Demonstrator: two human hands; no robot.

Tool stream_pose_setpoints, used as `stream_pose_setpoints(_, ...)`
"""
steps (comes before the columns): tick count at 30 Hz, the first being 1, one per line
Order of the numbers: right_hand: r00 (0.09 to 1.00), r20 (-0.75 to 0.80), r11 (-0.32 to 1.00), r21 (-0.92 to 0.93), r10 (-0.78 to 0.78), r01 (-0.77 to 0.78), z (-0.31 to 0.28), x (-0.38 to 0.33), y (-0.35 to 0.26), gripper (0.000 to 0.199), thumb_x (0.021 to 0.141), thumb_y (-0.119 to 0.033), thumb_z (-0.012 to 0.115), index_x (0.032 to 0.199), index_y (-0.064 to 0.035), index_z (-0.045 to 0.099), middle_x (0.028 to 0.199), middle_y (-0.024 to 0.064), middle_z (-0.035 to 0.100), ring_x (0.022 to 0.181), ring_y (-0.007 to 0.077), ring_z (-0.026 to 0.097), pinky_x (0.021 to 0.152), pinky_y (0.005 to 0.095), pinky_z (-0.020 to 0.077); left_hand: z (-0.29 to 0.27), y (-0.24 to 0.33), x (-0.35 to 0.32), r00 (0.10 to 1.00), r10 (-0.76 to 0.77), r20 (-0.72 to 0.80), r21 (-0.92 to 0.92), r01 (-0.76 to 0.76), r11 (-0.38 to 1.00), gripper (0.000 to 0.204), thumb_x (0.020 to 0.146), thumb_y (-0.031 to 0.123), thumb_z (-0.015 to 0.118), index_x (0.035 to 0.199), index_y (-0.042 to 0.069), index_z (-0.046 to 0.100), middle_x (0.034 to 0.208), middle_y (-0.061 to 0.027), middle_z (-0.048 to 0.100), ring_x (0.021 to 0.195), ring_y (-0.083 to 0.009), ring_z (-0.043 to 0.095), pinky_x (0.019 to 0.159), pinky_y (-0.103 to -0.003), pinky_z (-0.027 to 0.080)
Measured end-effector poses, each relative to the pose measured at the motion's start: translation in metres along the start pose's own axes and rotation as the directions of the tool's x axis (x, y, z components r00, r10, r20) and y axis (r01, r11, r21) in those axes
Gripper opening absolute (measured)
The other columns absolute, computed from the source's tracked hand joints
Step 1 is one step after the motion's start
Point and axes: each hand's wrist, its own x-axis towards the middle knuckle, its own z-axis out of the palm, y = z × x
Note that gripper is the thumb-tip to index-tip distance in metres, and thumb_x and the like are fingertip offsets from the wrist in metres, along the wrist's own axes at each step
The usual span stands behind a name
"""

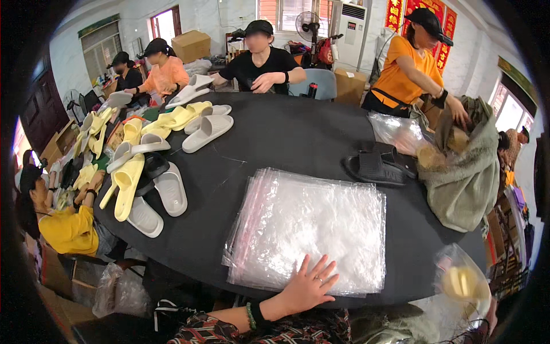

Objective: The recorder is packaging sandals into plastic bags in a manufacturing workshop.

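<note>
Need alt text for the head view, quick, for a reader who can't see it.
The person's left hand lies flat on a stack of clear plastic bags on a round black table. Their right hand holds a bagged yellow item at lower right; slippers lie at left, with co-workers around.

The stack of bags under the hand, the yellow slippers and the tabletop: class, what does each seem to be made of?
Stack of bags: thin clear plastic film, glossy; it glares and wrinkles, and the dark table shows through. Yellow slippers: probably moulded foam or rubber, matt, thick one-piece soles and straps. Tabletop: black, matt, faintly scratched; the material is unclear. The left hand lies flat on the bags.
</note>
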Motion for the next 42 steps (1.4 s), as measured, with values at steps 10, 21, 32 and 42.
stream_pose_setpoints(10,0.796,-0.214,0.761,0.236,-0.566,0.604,0.071,0.087,-0.209,0.077,0.061,0.007,0.065,0.135,0.0049,0.045,0.116,0.0222,0.061,0.096,0.0405,0.061,0.083,0.0455,0.0512,-0.004,0.019,-0.005,0.999,-0.028,-0.023,-0.003,0.028,1.000,0.050,0.090,0.046,0.064,0.123,0.008,0.063,0.138,-0.0159,0.052,0.140,-0.0362,0.037,0.112,-0.070,0.021)
stream_pose_setpoints(21,0.448,0.001,0.433,0.259,-0.894,0.864,0.217,0.047,-0.290,0.072,0.088,-0.015,0.057,0.154,-0.0142,0.029,0.148,0.0222,0.041,0.134,0.0471,0.040,0.110,0.0559,0.0337,-0.046,0.006,-0.032,0.992,-0.053,-0.112,-0.321,0.015,0.947,0.027,0.080,0.012,0.072,0.105,0.005,0.067,0.112,-0.0176,0.061,0.108,-0.0410,0.058,0.091,-0.052,0.047)
stream_pose_setpoints(32,0.932,-0.078,0.713,0.623,-0.355,0.324,0.224,0.122,-0.156,0.028,0.084,-0.010,0.071,0.107,0.0009,0.059,0.101,0.0198,0.065,0.088,0.0361,0.065,0.078,0.0413,0.0536,-0.083,0.019,-0.053,0.956,-0.140,-0.259,-0.115,0.114,0.987,0.023,0.080,0.012,0.074,0.102,0.006,0.072,0.093,-0.0071,0.072,0.080,-0.0236,0.069,0.071,-0.036,0.052)
stream_pose_setpoints(42,0.857,0.395,0.677,0.732,-0.330,-0.076,0.250,0.115,-0.141,0.039,0.088,-0.015,0.072,0.117,0.0019,0.053,0.072,0.0153,0.067,0.063,0.0229,0.066,0.058,0.0337,0.0502,-0.128,-0.067,-0.092,0.394,-0.876,-0.280,-0.583,0.655,0.481,0.028,0.103,0.022,0.052,0.120,-0.001,0.053,0.089,-0.0064,0.063,0.072,-0.0100,0.057,0.057,-0.023,0.039)
